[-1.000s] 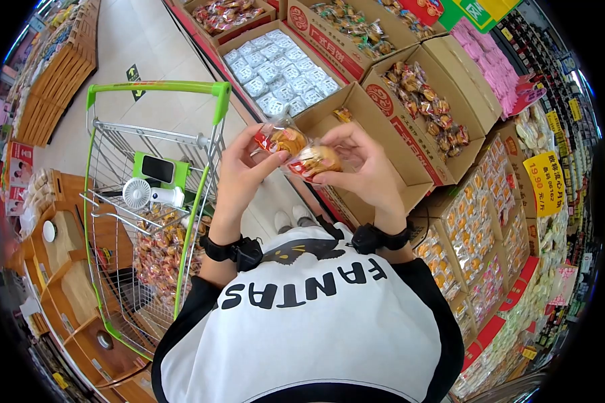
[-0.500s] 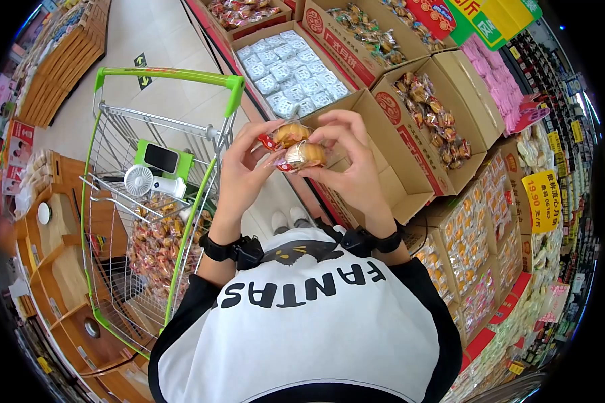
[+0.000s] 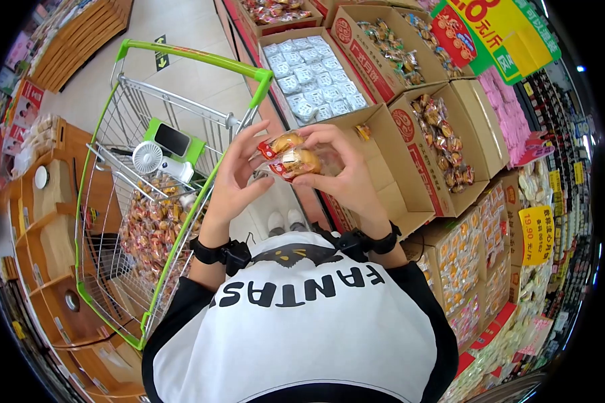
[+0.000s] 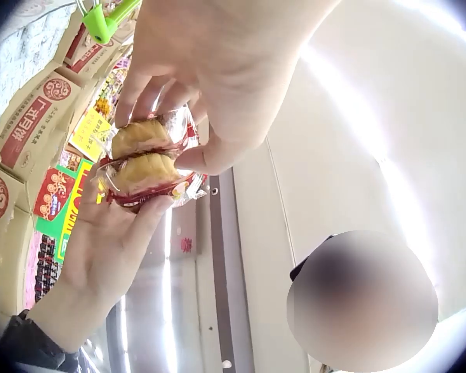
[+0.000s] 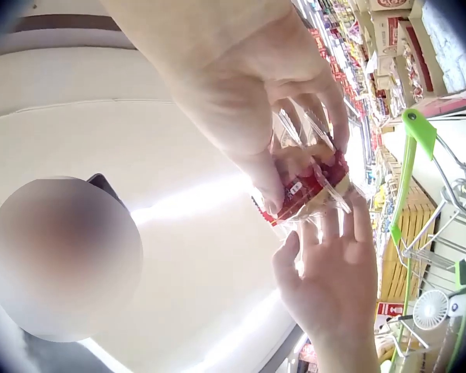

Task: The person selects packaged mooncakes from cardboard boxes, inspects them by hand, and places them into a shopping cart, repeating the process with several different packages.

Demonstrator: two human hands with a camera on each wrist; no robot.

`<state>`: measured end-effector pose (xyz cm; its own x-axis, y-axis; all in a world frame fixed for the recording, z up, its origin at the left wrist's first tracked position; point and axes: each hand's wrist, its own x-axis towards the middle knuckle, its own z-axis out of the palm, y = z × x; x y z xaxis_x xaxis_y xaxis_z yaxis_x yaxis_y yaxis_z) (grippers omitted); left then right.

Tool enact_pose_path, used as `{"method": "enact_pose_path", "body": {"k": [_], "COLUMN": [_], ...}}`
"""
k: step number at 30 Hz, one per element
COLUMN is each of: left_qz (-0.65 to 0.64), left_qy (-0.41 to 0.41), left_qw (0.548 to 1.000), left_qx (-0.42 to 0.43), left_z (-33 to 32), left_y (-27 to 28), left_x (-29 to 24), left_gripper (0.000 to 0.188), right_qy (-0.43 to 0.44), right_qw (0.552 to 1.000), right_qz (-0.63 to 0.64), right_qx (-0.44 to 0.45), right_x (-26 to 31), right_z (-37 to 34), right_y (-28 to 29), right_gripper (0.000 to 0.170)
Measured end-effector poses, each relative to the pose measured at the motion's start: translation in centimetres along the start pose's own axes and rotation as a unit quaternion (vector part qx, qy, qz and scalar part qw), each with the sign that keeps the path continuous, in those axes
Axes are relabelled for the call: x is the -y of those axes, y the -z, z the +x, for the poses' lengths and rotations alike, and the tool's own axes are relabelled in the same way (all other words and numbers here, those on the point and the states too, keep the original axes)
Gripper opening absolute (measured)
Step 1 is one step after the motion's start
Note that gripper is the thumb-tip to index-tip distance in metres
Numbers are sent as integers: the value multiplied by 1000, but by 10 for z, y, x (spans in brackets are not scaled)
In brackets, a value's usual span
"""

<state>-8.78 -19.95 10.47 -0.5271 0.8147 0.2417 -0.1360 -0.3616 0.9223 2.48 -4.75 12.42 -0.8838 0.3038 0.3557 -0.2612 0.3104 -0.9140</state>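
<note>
Two mooncakes in clear, red-printed wrappers, the upper mooncake and the lower mooncake, are held up in front of the chest. My right hand grips both from the right, thumb beneath and fingers over the top. On their other side, my left hand has its fingers at the wrapper ends and its thumb spread away. The right wrist view shows the left hand with fairly straight fingers against the packs. Seen from the left wrist, the golden sides of the mooncakes lie side by side.
At left stands a green-handled shopping cart carrying a big bag of wrapped mooncakes, a phone and a white fan. Right of the hands are an open cardboard box and several boxes of wrapped goods. A wooden shelf is far left.
The left thumb has come away from the mooncakes, and the left hand has loosened while the right keeps its grip. The view has turned, so cart and boxes sit differently.
</note>
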Motion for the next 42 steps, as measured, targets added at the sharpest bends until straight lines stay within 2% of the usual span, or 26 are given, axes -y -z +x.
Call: {"method": "enact_pose_path", "body": {"k": [2, 4, 6, 8, 9, 12, 13, 14, 16, 18, 22, 25, 29, 34, 35, 37, 38, 40, 41, 42], "left_qz": [16, 32, 24, -45, -34, -58, -52, -49, -82, -58, -53, -29, -62, -74, -74, -75, -80, -84, -85, -100], "left_qy": [-15, -4, 14, 47, 49, 79, 108, 102, 110, 94, 93, 160, 203, 206, 159, 62, 48, -95, -96, -103], "left_qw": [1000, 999, 996, 985, 981, 966, 950, 946, 940, 935, 914, 895, 873, 832, 833, 821, 836, 790, 790, 772], "left_qx": [-10, -39, -84, -161, -184, -240, -287, -303, -311, -337, -392, -416, -440, -509, -525, -563, -541, -599, -600, -619], "left_z": [-8, -17, -30, -46, -54, -75, -81, -87, -101, -115, -141, -163, -183, -199, -204, -204, -215, -215, -218, -222], "left_y": [3, 5, 13, 25, 28, 43, 44, 48, 61, 69, 77, 86, 97, 105, 109, 110, 123, 127, 131, 135], "left_x": [1, -1, 6, 16, 18, 16, 8, 6, 6, 4, 0, 6, 12, 7, 3, -11, -13, -19, -20, -20], "left_gripper": [66, 65, 63, 60, 58, 56, 55, 55, 55, 53, 45, 36, 30, 28, 27, 23, 23, 31, 31, 36], "right_qy": [-16, -25, -34, -78, -120, -129, -125, -126, -122, -98, -112, -141, -183, -196, -197, -117, -117, -18, -18, 15], "right_qw": [998, 996, 994, 994, 986, 974, 972, 965, 954, 950, 930, 905, 868, 832, 830, 838, 837, 842, 842, 854], "right_qz": [58, 60, 62, 34, 26, 53, 58, 66, 79, 96, 101, 113, 100, 84, 85, 231, 232, 267, 266, 215], "right_qx": [34, 58, 83, 76, 116, 177, 193, 220, 264, 280, 336, 386, 450, 512, 515, 480, 481, 469, 469, 474], "right_x": [-5, -13, -19, -22, -17, -32, -33, -34, -40, -53, -59, -73, -72, -76, -73, -58, -49, -34, -31, -28], "right_z": [3, 7, 10, 13, 16, 22, 24, 26, 28, 27, 24, 18, 13, 12, 12, 14, 15, 17, 18, 18], "right_y": [-10, -21, -37, -54, -59, -82, -89, -96, -112, -130, -159, -177, -194, -222, -228, -240, -243, -246, -244, -241], "right_gripper": [42, 43, 43, 44, 43, 38, 38, 36, 35, 35, 39, 41, 39, 54, 54, 68, 68, 69, 69, 71]}}
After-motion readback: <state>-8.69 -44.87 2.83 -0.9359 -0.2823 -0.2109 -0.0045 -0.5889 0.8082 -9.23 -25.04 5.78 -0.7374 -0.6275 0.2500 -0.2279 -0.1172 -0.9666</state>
